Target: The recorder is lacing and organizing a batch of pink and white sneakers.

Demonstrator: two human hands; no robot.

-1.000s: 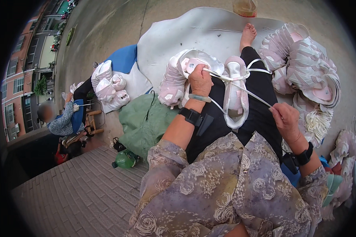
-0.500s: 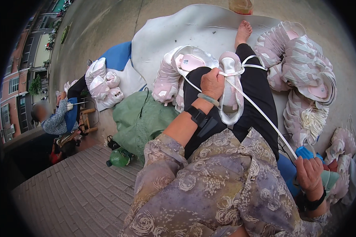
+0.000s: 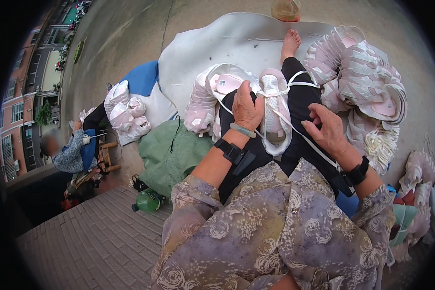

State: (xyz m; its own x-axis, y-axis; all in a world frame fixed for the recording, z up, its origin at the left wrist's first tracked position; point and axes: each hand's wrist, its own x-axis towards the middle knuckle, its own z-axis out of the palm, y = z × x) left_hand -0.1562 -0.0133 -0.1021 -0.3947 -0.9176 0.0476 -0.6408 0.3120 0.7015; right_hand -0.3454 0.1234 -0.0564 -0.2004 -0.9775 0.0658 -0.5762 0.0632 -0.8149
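Observation:
A white and pink shoe (image 3: 272, 126) rests between my thighs, with a white lace (image 3: 302, 72) through its front that loops out on both sides. Just to the left of the shoe is my left hand (image 3: 248, 110), its thumb and fingers apart; part of the lace passes behind it. My right hand (image 3: 326, 129) hovers over my right thigh, fingers half bent and apart, holding nothing that I can see. Beneath that hand the long lace end runs from the shoe toward my right wrist.
Nested white and pink shoes (image 3: 200, 104) stand left of my legs, more (image 3: 372, 79) on the right with a bundle of white laces (image 3: 381, 145). A pale sheet (image 3: 217, 38) lies under them. A green cloth (image 3: 171, 145) and green bottle (image 3: 147, 200) are at left. Another person (image 3: 75, 150) sits farther left.
My right hand has let go of the lace end at the lower right and come up over my thigh. The left hand has loosened from its grip on the lace, and the taut lace has slackened.

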